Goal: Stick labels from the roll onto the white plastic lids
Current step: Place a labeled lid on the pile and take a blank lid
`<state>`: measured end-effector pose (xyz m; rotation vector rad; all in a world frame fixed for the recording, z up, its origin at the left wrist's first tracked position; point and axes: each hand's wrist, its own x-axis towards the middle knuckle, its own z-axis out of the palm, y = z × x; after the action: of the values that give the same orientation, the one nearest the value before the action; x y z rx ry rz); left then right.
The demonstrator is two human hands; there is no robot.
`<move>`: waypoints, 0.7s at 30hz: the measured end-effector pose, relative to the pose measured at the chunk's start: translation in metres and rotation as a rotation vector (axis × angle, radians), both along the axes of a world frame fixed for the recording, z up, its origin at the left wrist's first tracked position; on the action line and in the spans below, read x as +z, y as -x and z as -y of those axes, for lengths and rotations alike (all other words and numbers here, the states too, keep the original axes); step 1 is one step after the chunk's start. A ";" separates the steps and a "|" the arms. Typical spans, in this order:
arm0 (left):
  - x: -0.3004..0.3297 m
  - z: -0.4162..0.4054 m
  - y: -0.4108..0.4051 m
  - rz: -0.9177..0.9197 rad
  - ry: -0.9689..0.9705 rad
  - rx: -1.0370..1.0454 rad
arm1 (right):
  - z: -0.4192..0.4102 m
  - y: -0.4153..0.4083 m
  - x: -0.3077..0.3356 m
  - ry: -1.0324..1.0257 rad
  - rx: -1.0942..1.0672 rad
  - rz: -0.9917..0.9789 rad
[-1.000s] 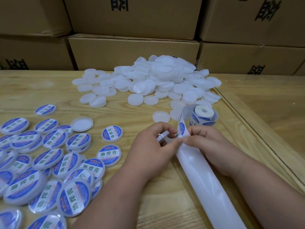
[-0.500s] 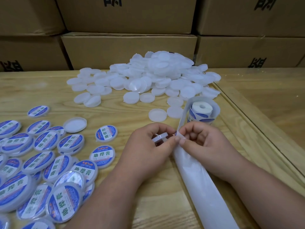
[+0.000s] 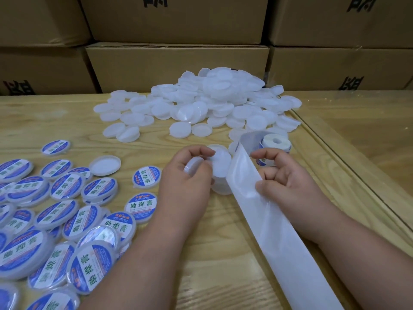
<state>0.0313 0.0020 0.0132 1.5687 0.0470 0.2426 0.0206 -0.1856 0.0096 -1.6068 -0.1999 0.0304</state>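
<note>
Head view: wooden counter [image 3: 67, 121].
Left hand [image 3: 190, 182]: fingers curled around round white plastic lid [image 3: 221, 166].
Right hand [image 3: 288, 182]: thumb pinching glossy white backing strip [image 3: 263, 211]; blue-and-white label roll [image 3: 276, 145] just beyond.

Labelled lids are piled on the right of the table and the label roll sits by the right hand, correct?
Not quite. The head view shows the labelled lids on the left of the table. The label roll does sit by the right hand.
</note>
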 end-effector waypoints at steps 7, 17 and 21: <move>0.002 -0.003 0.001 -0.017 0.088 0.067 | -0.004 0.003 -0.005 0.009 -0.076 0.123; 0.005 0.003 0.009 0.017 -0.036 -0.132 | -0.010 -0.001 -0.004 0.251 -0.296 0.500; 0.003 0.003 0.009 0.025 -0.025 -0.155 | -0.008 -0.003 -0.007 0.278 -0.281 0.476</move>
<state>0.0225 -0.0012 0.0167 1.5857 -0.0970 0.1416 0.0232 -0.1772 0.0030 -1.8884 -0.3458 -0.5676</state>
